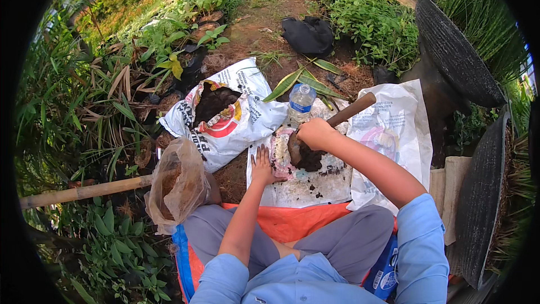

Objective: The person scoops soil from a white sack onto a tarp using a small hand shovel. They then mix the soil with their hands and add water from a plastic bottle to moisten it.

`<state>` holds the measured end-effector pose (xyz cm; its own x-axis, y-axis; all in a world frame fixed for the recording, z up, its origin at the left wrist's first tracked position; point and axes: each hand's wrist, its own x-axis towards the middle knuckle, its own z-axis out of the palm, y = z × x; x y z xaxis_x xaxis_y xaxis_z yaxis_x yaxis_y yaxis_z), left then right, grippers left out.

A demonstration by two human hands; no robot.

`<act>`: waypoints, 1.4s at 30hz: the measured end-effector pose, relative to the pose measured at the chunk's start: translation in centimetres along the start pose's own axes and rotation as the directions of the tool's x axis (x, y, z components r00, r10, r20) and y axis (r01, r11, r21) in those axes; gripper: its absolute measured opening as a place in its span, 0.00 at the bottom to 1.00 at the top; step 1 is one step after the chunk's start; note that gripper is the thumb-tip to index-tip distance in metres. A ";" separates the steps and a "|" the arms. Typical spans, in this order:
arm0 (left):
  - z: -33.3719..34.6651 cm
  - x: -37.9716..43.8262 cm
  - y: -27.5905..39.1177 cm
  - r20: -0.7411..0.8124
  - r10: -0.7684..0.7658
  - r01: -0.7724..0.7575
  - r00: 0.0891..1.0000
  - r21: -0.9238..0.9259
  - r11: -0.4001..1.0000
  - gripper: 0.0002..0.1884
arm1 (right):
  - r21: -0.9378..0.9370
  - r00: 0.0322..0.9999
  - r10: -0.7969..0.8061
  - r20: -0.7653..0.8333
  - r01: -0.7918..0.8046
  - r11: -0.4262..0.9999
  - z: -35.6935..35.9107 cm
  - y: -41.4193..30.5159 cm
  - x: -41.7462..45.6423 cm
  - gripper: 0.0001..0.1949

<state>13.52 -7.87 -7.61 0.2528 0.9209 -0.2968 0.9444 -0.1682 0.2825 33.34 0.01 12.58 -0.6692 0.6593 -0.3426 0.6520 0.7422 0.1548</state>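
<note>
My right hand (317, 134) grips a hand trowel near its neck. Its brown wooden handle (353, 109) sticks out up and to the right, and its soil-caked metal blade (295, 148) points down at a clump of dark soil (311, 161). Under the soil lies a flattened white sack (322, 194), stained and strewn with crumbs. Flat on the left part of this sack rests my left hand (262, 169), fingers spread, holding nothing. Just beyond my right hand a clear plastic water bottle (302, 103) with a blue label stands upright. Cut variegated leaves (284, 83) lie behind it.
A torn-open white bag (257, 122) of dark soil lies left. Nearer are a clear plastic bag (177, 185) of brown fibre and a bamboo pole (88, 193). Another white sack (390, 135) and large black pots (460, 50) stand right. A black bag (308, 36) lies ahead.
</note>
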 end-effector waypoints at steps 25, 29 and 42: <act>-0.4 -0.4 0.4 -0.027 0.006 -0.006 1.000 -0.009 1.000 0.76 | 0.448 0.785 0.611 0.100 -0.584 0.677 3.8 -0.1 -9.0 0.09; -0.2 -0.3 0.2 -0.065 0.013 -0.013 0.998 0.004 1.000 0.76 | 0.436 0.769 0.636 0.064 -0.595 0.675 2.9 -2.3 -9.5 0.09; -0.4 0.0 0.6 -0.063 0.011 -0.011 0.998 -0.006 1.000 0.77 | 0.380 0.743 0.655 0.133 -0.649 0.659 4.1 -4.4 -9.9 0.07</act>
<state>14.00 -7.81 -7.12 0.2493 0.9393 -0.2356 0.9402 -0.1765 0.2913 38.56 -10.25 11.44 -0.0227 0.9607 -0.2767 0.9995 0.0156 -0.0280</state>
